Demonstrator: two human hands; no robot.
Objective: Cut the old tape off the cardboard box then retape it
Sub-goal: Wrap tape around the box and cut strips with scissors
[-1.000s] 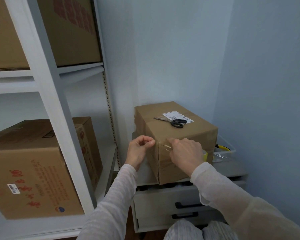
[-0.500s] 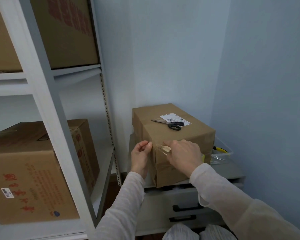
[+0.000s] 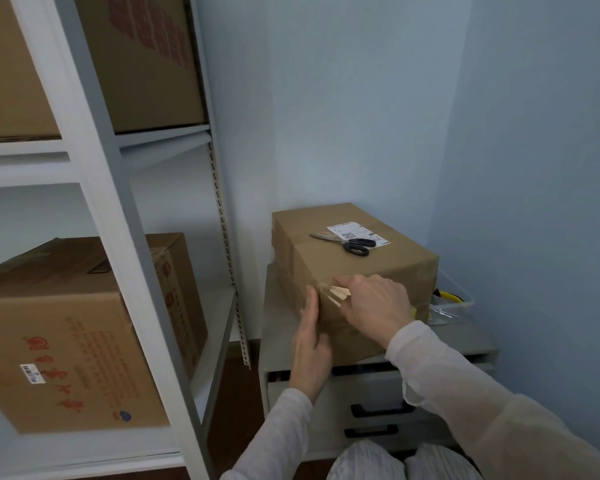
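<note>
The cardboard box sat on the grey counter above the drawers, its near corner turned toward me and close to the counter's front edge. My left hand lay flat against the box's left face, fingers straight and pressing just beside that corner. My right hand was curled over the corner, its fingers pinching a pale strip of tape that crossed the edge. I could not tell whether this was old tape coming away or fresh tape going on, though a sliver of yellow under the palm might have been a roll. The scissors rested loose on the box top, touching the shipping label.

I judged the strip itself to be the main risk: it looked crumpled at the corner, and a pull at a slant could fold it onto itself or lift the paper skin of the cardboard. A hard tug toward me could also drag the box over the front edge, since only my flat left hand braced it — and a jolt would likely send the scissors sliding off the top.
</note>
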